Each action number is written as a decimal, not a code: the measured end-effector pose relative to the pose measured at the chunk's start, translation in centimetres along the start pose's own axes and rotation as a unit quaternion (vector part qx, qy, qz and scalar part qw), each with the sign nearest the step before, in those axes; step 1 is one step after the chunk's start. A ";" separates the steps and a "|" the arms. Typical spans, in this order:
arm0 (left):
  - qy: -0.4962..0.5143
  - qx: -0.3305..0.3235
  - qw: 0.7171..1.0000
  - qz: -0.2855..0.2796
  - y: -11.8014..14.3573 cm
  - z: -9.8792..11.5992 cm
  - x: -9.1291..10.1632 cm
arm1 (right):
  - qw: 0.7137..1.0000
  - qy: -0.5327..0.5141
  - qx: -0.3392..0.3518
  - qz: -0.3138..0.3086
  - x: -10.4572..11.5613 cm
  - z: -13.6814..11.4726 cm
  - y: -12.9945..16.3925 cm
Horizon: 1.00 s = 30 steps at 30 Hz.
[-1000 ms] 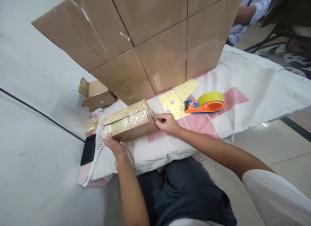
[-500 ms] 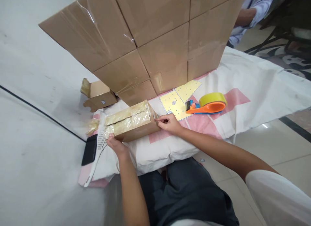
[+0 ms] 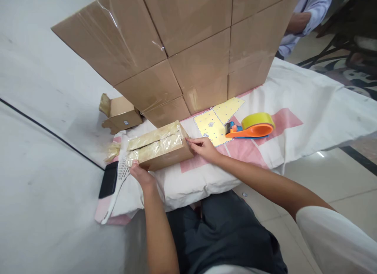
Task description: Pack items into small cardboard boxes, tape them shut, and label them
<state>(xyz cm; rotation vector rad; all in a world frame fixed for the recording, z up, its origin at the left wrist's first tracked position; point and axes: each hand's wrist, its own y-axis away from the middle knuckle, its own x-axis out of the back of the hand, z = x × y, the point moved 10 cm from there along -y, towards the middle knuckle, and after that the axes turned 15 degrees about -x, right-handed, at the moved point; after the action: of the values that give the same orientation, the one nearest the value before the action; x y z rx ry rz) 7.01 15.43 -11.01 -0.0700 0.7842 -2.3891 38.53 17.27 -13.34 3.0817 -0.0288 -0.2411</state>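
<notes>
A small cardboard box [image 3: 167, 157] lies on the cloth-covered table in front of me, its top flaps covered with shiny yellowish tape and a dark slit running between them. My left hand [image 3: 141, 175] grips its near left corner, thumb up on the taped top and the other fingers hidden. At the box's right end is my right hand [image 3: 203, 147], thumb and fingers pinched together against the end face near its upper edge. Whatever those fingertips hold is too small or hidden to name.
Stacked large cartons [image 3: 200, 70] rise behind the box. An orange tape dispenser [image 3: 250, 128] with yellow tape lies right, beside yellow dotted sheets [image 3: 210, 126]. Left are an opened small carton [image 3: 122, 113], a black phone-like slab [image 3: 108, 179] and a white racket-like swatter [image 3: 118, 191]. Another person's arm [image 3: 299, 22] shows far right.
My right fingertips have shifted slightly left and up, closer against the box's end face. My left hand keeps its hold, and the view has shifted a little.
</notes>
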 end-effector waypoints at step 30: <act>-0.010 0.015 1.000 -0.009 0.3 1.0 -0.4 | 0.999 0.031 -0.008 0.025 0.6 -0.2 -0.1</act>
<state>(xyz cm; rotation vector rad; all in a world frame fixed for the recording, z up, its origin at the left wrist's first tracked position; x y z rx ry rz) 7.70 14.94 -10.33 -0.0884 0.7414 -2.4127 39.11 17.41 -13.26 3.0653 -0.0995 -0.1416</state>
